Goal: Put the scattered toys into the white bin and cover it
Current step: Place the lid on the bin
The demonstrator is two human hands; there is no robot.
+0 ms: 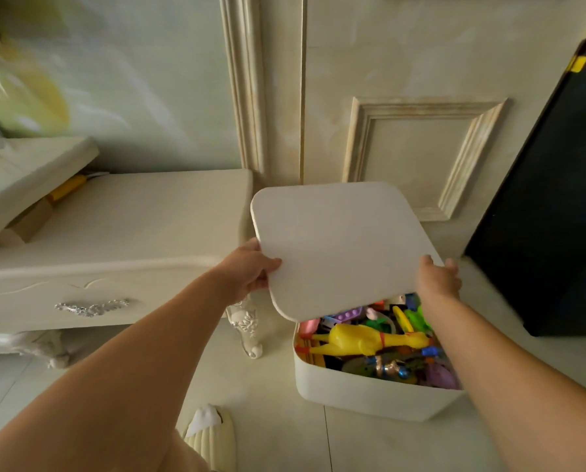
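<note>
Nearest, a pale slipper (213, 434) lies on the floor. Beyond it the white bin (369, 396) stands brimful of toys, a yellow rubber chicken (363, 338) on top. Left hand (250, 267) and right hand (439, 277) each clamp an edge of the lid (339, 247), tilted above the bin, presumably to seat it squarely. No writing is legible.

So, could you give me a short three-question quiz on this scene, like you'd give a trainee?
1. True or false: the lid lies flat and shut on the white bin.
2. How many hands hold the lid? A one, B two, C none.
3. Fill in: the big yellow toy on top of the pile is a rubber ____.
Key: 1 false, it is held tilted, toys showing. 2 B, left hand and right hand. 3 chicken.
</note>
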